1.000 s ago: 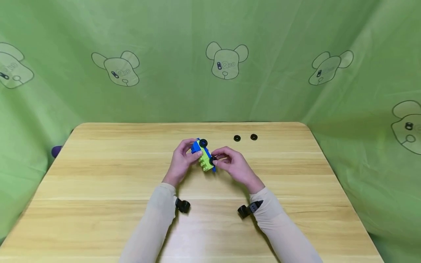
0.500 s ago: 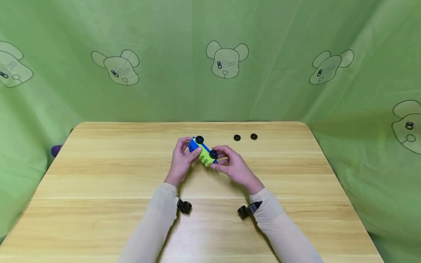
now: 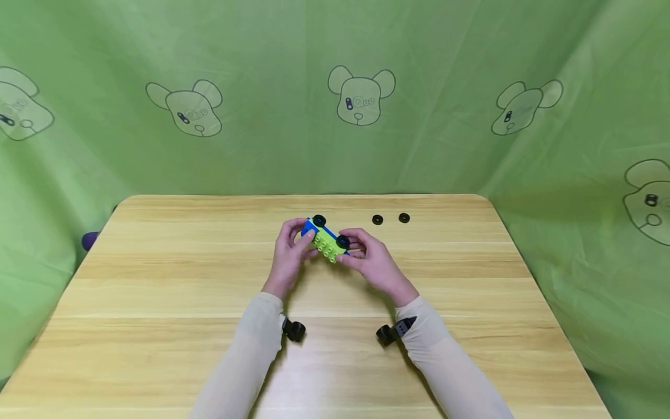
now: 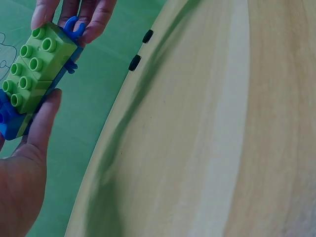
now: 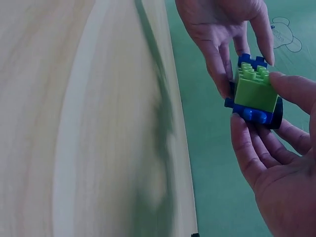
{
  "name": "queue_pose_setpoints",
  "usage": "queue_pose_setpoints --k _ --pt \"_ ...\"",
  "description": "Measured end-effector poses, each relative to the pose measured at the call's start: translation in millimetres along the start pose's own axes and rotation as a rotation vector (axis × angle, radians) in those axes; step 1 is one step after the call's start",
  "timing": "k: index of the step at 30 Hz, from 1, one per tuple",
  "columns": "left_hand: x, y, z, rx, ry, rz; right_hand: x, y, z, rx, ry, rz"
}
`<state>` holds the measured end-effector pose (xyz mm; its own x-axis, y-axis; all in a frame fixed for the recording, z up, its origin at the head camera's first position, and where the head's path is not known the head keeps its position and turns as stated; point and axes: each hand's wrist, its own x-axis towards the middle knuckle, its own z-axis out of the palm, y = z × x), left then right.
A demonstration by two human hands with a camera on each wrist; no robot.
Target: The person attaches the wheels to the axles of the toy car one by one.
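Observation:
Both hands hold a building-block toy car (image 3: 328, 244) above the table, its lime green studs tilted toward me in the head view. Its base is blue, and two black wheels (image 3: 319, 220) show along the far side. My left hand (image 3: 287, 256) grips the left end, thumb along the side. At the other end, my right hand (image 3: 378, 265) pinches the car between thumb and fingers, close to a wheel. A blue hook (image 4: 74, 28) sticks out by the right fingers in the left wrist view. Blue knobs (image 5: 257, 116) show on the near end in the right wrist view.
Two loose black rings like tyres (image 3: 377, 219) lie near the back edge of the wooden table (image 3: 183, 262). Behind and around it hangs a green curtain (image 3: 272, 145) with bear drawings. Something purple (image 3: 90, 240) shows beyond the left edge.
The toy car has turned from steeply slanted to flatter, and its studs face me more. My right fingers have slid from over the near wheel to the car's end. The loose rings have stayed put.

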<state>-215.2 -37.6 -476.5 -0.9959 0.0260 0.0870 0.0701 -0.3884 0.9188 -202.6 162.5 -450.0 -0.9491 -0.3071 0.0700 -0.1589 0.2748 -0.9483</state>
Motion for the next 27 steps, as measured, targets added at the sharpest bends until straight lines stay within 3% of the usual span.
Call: queue_pose_setpoints --k 10,17,27 --pt "-1.3 -1.3 -1.5 -0.035 0.023 0.013 0.3 4.5 -5.5 0.056 0.044 -0.027" --pt "-0.2 -1.2 -5.0 -0.028 -0.002 0.044 1.7 4.1 -7.2 0.088 0.055 -0.022" --pt "-2.7 0.6 -8.6 -0.029 -0.068 0.024 -4.4 -23.3 -8.3 0.082 0.057 0.022"
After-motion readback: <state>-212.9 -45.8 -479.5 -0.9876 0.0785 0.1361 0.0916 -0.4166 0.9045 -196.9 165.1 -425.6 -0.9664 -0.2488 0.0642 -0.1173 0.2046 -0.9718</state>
